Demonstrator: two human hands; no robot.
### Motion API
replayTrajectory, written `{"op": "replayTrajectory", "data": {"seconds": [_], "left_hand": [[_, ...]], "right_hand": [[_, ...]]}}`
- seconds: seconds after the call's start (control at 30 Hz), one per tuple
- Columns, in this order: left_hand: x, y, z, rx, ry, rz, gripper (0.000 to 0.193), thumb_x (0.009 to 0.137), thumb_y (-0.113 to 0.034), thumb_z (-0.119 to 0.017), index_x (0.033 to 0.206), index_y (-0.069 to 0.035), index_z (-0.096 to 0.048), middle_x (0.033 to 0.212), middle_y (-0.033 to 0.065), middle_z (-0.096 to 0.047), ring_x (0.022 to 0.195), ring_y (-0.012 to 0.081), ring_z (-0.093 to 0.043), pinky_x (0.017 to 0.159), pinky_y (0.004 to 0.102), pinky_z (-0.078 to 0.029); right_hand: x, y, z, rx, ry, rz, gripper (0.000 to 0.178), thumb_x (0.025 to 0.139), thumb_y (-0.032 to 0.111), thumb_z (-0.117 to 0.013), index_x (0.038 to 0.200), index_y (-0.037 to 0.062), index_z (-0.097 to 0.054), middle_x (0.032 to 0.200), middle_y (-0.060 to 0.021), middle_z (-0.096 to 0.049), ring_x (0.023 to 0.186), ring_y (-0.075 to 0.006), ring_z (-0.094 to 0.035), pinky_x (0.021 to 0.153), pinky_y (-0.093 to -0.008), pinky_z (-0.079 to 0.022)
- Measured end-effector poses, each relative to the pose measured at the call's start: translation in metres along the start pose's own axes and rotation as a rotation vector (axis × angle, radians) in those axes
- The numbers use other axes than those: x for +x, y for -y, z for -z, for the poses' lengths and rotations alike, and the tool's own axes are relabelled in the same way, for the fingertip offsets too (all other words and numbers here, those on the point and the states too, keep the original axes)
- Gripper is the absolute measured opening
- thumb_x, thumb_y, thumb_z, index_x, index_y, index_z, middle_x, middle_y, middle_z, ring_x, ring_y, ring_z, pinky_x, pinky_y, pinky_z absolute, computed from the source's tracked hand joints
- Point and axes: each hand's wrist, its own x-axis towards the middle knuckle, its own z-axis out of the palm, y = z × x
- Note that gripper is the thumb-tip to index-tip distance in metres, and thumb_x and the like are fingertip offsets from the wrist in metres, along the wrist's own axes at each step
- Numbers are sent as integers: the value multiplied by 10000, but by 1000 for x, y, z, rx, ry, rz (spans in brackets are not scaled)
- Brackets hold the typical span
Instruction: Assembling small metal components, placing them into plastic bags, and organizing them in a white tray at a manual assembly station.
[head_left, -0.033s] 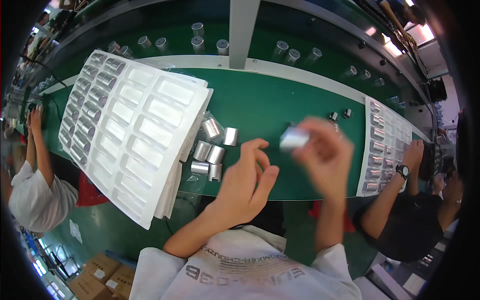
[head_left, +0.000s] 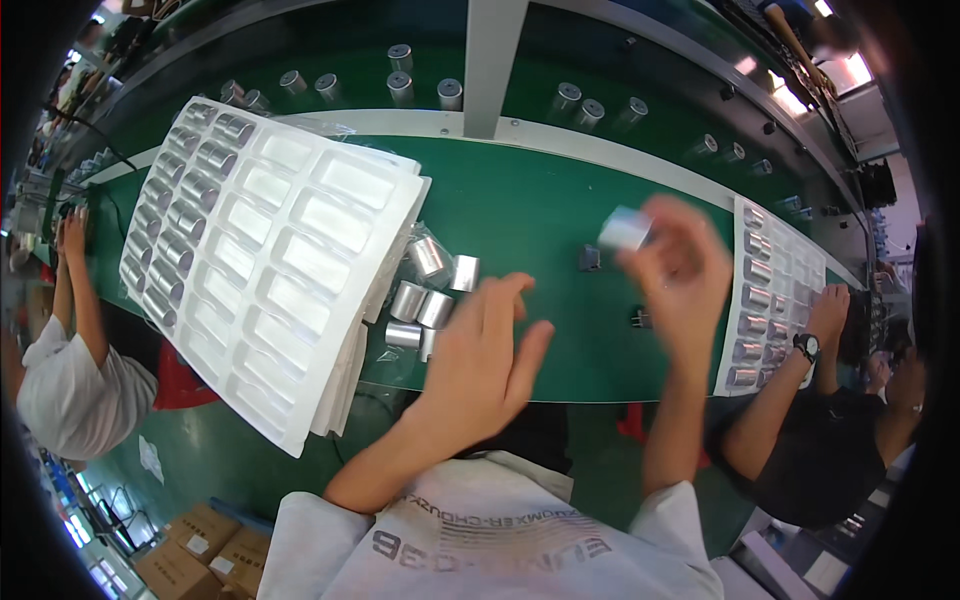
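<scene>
My right hand (head_left: 685,265), smeared a little by motion, pinches a shiny silver metal cylinder (head_left: 626,229) above the green work surface (head_left: 560,200). Below the cylinder lies a small dark block (head_left: 590,258), and another small black part (head_left: 640,317) sits close to my right wrist. My left hand (head_left: 480,350) hovers with fingers and thumb apart, holding nothing. Just left of it is a loose group of silver cylinders (head_left: 408,301), some partly hidden by the hand, one in clear plastic (head_left: 428,257).
A stack of white moulded trays (head_left: 300,270) leans at the left, its far-left pockets filled with cylinders. Along the back shelf stand several cylinders (head_left: 400,88) behind a metal post (head_left: 490,80). At right, a co-worker's hand (head_left: 828,315) touches another tray (head_left: 735,300). Another person (head_left: 75,390) works far left.
My right hand has moved up and to the right with the cylinder. The dark block and the black part by my wrist now show. My left hand has shifted slightly over the nearest cylinders.
</scene>
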Motion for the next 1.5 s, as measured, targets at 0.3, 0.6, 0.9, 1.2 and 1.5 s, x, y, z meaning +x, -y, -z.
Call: {"op": "replayTrajectory", "data": {"seconds": [0.3,0.6,0.9,1.2,1.5], "left_hand": [[27,47,26,874,147,-126,434,712,19,-665,1141,2,-602,1114,114,-544,1090,332,-476,860,445,-401],[26,36,13,46,88,-372,324,707,102,-666,990,-42,-597,1131,147,-618,935,342,-607,802,410,-507],[1,36,-14,-748,280,43,361,752,54,-557,991,-73,-318,968,146,-455,791,206,-512,706,333,-427],[2,37,-22,-1157,127,274,212,1002,-90,-492,1144,-89,-335,1026,135,-515,757,157,-493,678,291,-426],[-31,38,-34,-905,-107,217,351,921,7,-616,1267,7,-558,1125,97,-582,1058,170,-590,897,281,-493]], "right_hand": [[175,-139,46,-946,64,100,522,744,269,-833,1180,41,-661,954,-143,-726,824,-244,-718,756,-350,-555],[327,-188,-18,-1021,65,588,376,843,23,-548,1199,82,-655,1100,-204,-685,1047,-384,-645,928,-444,-513],[308,-166,-13,-769,338,333,503,771,-5,-681,1264,83,-636,1016,-124,-686,919,-235,-676,826,-339,-544],[56,5,-11,488,379,-97,275,813,-16,-718,1047,24,-580,1132,-168,-642,939,-172,-659,840,-285,-528],[-92,-14,-50,949,85,-427,305,866,-70,-659,1126,42,-547,1216,-162,-609,1093,-232,-615,887,-375,-517]]}}
